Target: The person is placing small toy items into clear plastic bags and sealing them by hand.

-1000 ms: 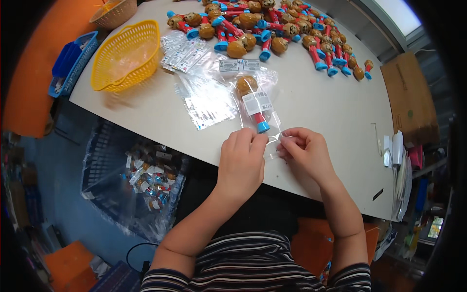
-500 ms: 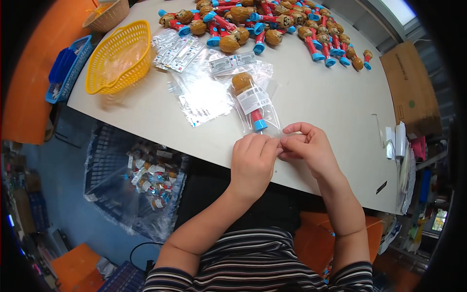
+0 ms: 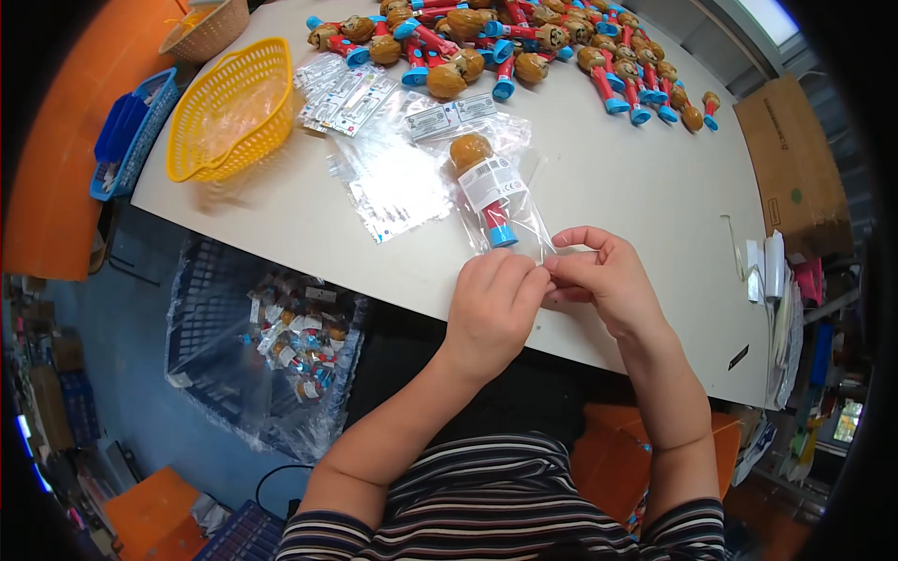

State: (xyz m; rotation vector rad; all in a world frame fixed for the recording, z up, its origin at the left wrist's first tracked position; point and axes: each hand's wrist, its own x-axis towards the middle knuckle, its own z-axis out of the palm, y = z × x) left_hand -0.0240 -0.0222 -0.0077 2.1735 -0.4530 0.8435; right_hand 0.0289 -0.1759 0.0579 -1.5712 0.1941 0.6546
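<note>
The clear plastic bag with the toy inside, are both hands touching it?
Touching: the head view shows the left hand and right hand pinching the near end of the clear plastic bag.

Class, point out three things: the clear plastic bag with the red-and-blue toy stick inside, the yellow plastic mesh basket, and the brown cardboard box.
Clear plastic bag with toy stick (image 3: 490, 192): head view, white label.
Yellow plastic mesh basket (image 3: 192, 154): head view, near rim.
Brown cardboard box (image 3: 795, 159): head view, top face.

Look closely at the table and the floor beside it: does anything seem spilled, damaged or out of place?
Nothing stands out. The left hand and right hand pinch the end of a clear bag holding one toy. Loose toys lie in a heap, and the bagged ones sit inside the blue crate on the floor.
</note>
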